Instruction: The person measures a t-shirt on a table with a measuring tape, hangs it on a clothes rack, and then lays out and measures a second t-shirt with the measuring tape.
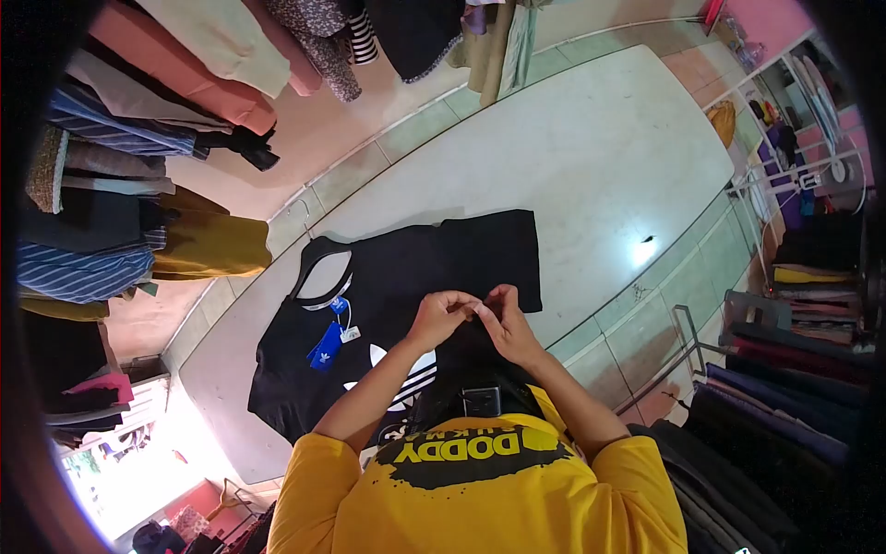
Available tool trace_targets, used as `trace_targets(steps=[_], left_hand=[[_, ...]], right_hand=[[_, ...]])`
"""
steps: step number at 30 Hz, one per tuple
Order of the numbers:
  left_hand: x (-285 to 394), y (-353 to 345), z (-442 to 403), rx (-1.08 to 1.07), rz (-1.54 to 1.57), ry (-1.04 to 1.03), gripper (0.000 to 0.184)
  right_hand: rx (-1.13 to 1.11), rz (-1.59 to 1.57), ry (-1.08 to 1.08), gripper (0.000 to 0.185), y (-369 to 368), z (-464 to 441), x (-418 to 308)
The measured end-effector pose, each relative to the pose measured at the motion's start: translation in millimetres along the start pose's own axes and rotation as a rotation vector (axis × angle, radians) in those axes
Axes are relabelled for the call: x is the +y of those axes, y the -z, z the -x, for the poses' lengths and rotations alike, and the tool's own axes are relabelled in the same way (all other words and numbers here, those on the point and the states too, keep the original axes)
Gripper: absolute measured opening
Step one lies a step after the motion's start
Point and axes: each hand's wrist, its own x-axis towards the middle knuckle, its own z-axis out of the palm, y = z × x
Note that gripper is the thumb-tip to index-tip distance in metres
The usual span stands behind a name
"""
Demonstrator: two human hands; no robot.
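A black T-shirt [397, 268] with a white logo [406, 374] lies spread on the white table [591, 138]. A hanger [309, 222] sits in its neck, the hook sticking out past the collar. Blue tags [325, 346] and a small white tag [350, 334] hang from the collar. Above the shirt's lower part, my left hand [441, 320] is closed in a pinch, its fingertips meeting those of my right hand [506, 328]. The right fingers are pinched too. Whatever lies between the fingertips is too small to make out.
Clothes [185, 65] hang along the wall at the left and top. On the right, dark folded garments [775, 397] hang on a metal rack [688, 337]. A small black scrap [648, 239] lies on the table near a bright reflection. Tiled floor [637, 342] borders the table.
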Motion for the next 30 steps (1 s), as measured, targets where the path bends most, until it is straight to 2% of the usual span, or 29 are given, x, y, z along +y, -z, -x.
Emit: trace_targets(steps=[2, 5, 8, 9, 11, 13, 14, 15, 17, 19, 21, 23, 24, 25, 27, 28, 30], left_hand=[[5, 2, 0, 0.006, 0.182, 0.112, 0.017], [5, 6, -6, -0.073, 0.259, 0.098, 0.017], [20, 4, -6, -0.043, 0.375, 0.162, 0.018], [15, 5, -9, -0.046, 0.373, 0.163, 0.018], [-1, 8, -17, -0.011, 0.095, 0.013, 0.015], [23, 18, -19, 0.242, -0.312, -0.077, 0.01], [18, 23, -29, 0.443, -0.328, -0.255, 0.008], [9, 39, -44, 0.583, -0.501, -0.381, 0.008], [12, 58, -63, 0.847, -0.698, -0.42, 0.011], [9, 65, -77, 0.844, -0.678, -0.22, 0.011], [4, 69, -86, 0.794, -0.7, -0.148, 0.011], [1, 70, -88, 0.737, -0.722, -0.079, 0.012], [-1, 69, -87, 0.733, -0.704, -0.044, 0.015], [-2, 68, -87, 0.727, -0.685, -0.01, 0.017], [-5, 69, -87, 0.728, -0.69, -0.009, 0.018], [-6, 69, -87, 0.733, -0.698, -0.009, 0.018], [-8, 69, -89, 0.743, -0.682, -0.004, 0.017]], right_hand=[[-0.017, 0.041, 0.001, 0.036, 0, -4, 2], [0.001, 0.056, -0.011, 0.039, 2, -10, 2], [0.051, 0.113, 0.007, 0.041, 3, -14, 8], [0.055, 0.112, 0.005, 0.041, 3, -14, 8], [0.043, 0.096, 0.009, 0.04, 2, -13, 6], [0.046, 0.118, 0.019, 0.039, 2, -12, 6], [0.045, 0.139, 0.032, 0.038, 2, -11, 6], [0.046, 0.14, 0.028, 0.038, 3, -9, 6], [0.017, 0.155, -0.028, 0.035, 10, -4, 7], [0.026, 0.112, -0.03, 0.035, 16, 6, 7], [0.036, 0.072, -0.032, 0.035, 26, 20, 10], [0.093, 0.141, 0.075, 0.034, 38, 35, 19], [0.136, 0.254, 0.289, 0.032, 44, 36, 20], [0.135, 0.258, 0.286, 0.032, 49, 42, 22], [-0.029, 0.312, 0.136, 0.033, 55, 56, 23], [-0.028, 0.314, 0.131, 0.033, 54, 60, 23], [-0.062, 0.437, -0.03, 0.034, 47, 62, 21]])
